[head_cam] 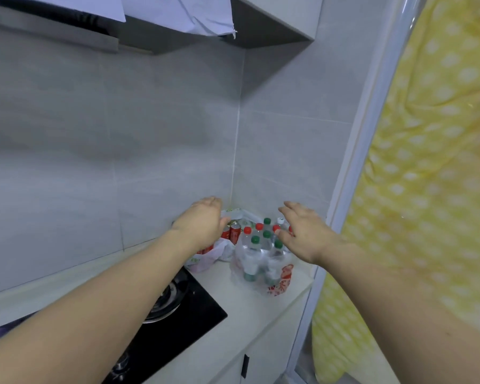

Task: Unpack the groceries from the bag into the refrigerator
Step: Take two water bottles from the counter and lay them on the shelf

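Where grey tiles corner, pale counter point(250, 306), bagged bottles point(261, 253), each hand's point(205, 223) grip spread

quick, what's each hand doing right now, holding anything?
Left hand: open, over the red cans, holding nothing visible.
Right hand: open, fingers spread above the bottles, holding nothing.

You see bottles with green caps point(255, 239) and red caps point(259, 226), red cans point(235, 233), a pale counter point(247, 297), a black hob point(178, 322), grey wall tiles point(122, 148), and yellow cloth point(427, 162) dotted white.
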Demonstrator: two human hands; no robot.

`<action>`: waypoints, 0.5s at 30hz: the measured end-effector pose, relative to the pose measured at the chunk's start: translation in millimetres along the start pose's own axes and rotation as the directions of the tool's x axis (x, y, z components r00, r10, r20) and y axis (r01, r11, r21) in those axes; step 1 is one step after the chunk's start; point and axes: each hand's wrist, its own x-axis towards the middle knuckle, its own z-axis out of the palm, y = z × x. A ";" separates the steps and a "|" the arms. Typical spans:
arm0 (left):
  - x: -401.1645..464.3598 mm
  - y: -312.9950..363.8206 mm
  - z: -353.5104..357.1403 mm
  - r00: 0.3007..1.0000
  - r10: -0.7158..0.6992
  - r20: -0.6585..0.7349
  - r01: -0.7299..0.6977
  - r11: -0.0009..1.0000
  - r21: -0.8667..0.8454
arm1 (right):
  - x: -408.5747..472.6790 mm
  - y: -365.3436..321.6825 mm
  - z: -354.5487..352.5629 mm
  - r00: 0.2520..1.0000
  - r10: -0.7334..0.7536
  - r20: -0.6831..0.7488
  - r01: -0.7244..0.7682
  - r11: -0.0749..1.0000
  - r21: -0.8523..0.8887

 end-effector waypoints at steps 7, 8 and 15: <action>44.7 -3.1 30.8 0.997 -0.070 0.026 0.070 0.998 0.009 | 63.0 54.2 39.8 0.996 -0.053 0.075 0.045 0.994 0.097; 52.9 -5.3 34.3 0.996 -0.083 0.039 0.083 0.997 0.008 | 73.5 59.8 47.3 0.994 -0.058 0.087 0.048 0.993 0.109; 113.7 -13.5 86.0 0.989 -0.113 0.095 0.122 0.989 -0.087 | 133.5 105.5 89.4 0.984 -0.044 0.171 0.013 0.983 0.182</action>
